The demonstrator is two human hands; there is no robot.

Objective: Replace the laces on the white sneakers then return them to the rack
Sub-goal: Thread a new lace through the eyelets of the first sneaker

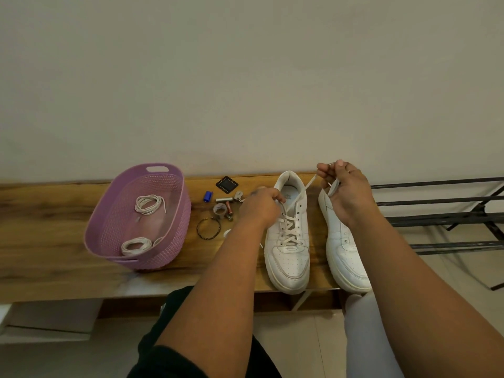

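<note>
Two white sneakers stand side by side on a wooden bench [54, 222]. The left sneaker [287, 257] carries a white lace [289, 233] crossed through its lower eyelets. My left hand [259, 205] pinches one end of that lace just above the eyelets. My right hand [343, 186] is raised over the heel of the right sneaker [343, 255] and pinches the other lace end, which runs taut up from the left sneaker. The right sneaker shows bare eyelets, with its upper part hidden behind my right hand.
A purple woven basket [109, 227] at the left holds two coiled white laces [148, 204]. Between basket and sneakers lie small items: batteries [224, 199], a blue cap, a tape roll, a metal bangle [208, 227], a black square. A black metal shoe rack [441, 214] stands to the right.
</note>
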